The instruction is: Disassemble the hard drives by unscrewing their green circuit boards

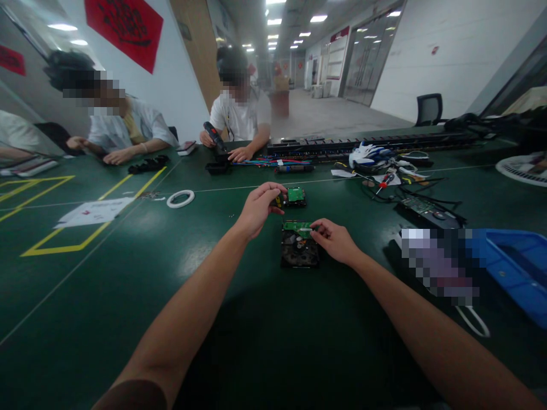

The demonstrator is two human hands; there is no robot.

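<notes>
A hard drive (300, 255) lies on the green table in front of me, its dark metal underside up and a green circuit board (292, 226) across its far end. My left hand (258, 210) is closed around a small black-and-yellow object (278, 201), mostly hidden by the fingers, above and left of the drive's far edge. At the board's right end my right hand (334, 240) has thumb and fingers pinched together; what they hold, if anything, is unclear. Just beyond is a second, smaller-looking drive with a green board (296, 196).
To the right lie another drive (431, 213), a red screwdriver (386, 181), gloves (370, 155) and a blue tray (513, 267). A white ring (180, 199) and paper (92, 212) are at left. Across the table, a person (241, 114) holds a power screwdriver (215, 136); others sit farther left.
</notes>
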